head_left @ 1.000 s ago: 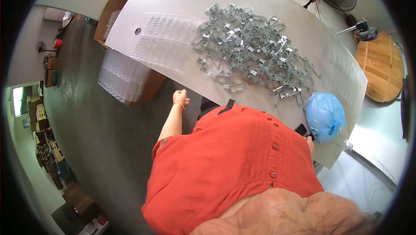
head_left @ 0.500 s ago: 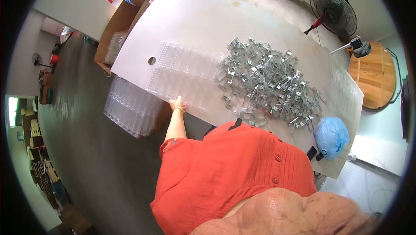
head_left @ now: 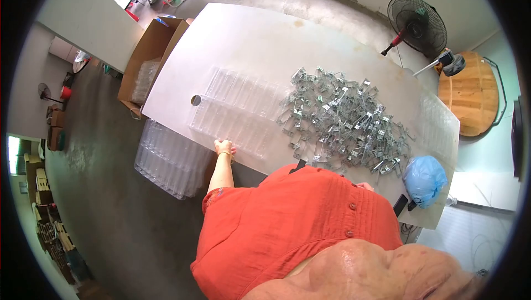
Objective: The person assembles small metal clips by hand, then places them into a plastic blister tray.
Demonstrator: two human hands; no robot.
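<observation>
On the white table lies a clear ribbed plastic tray (head_left: 235,114). My left hand (head_left: 224,148) is at the tray's near edge, by the table's rim, with its fingers curled closed on that edge. A large pile of small metal clips or brackets (head_left: 345,120) spreads to the right of the tray. Only a sliver of my right hand (head_left: 365,186) shows past my red top, at the near side of the pile. Its fingers are mostly hidden, so what it holds cannot be made out.
Stacked clear trays (head_left: 171,159) stand below the table's left edge. A cardboard box (head_left: 152,76) holds more clear plastic. On the table's right are a blue plastic bag (head_left: 425,181), a dark phone (head_left: 400,205) and more clear plastic (head_left: 437,120). A fan (head_left: 417,26) stands behind.
The view has tilted, so the table sits lower in the picture. Part of my right hand has come into sight by the pile. My left hand stays at the tray's near edge.
</observation>
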